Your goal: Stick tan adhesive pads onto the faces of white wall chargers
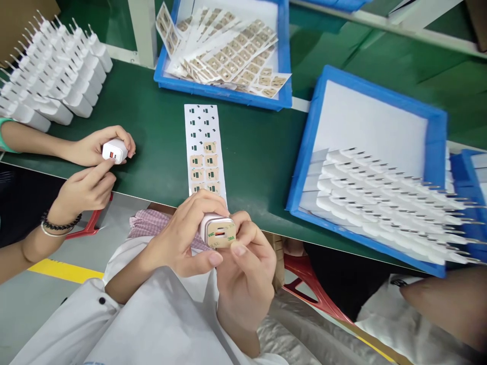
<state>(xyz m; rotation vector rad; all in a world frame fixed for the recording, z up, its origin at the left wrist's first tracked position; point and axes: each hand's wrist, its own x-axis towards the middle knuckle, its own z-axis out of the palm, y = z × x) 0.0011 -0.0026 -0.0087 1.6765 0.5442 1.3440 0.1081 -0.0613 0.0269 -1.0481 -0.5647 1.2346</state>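
My left hand is wrapped round a white charger plug held just in front of the table's near edge. My right hand pinches its end face, thumb on a tan sticker covering the port side. A white sticker sheet with several tan labels left lies on the green table right behind my hands.
A co-worker's two hands at left hold another white charger. Stacked white chargers sit at far left. A blue tray of sticker sheets is behind; a blue tray of chargers is at right.
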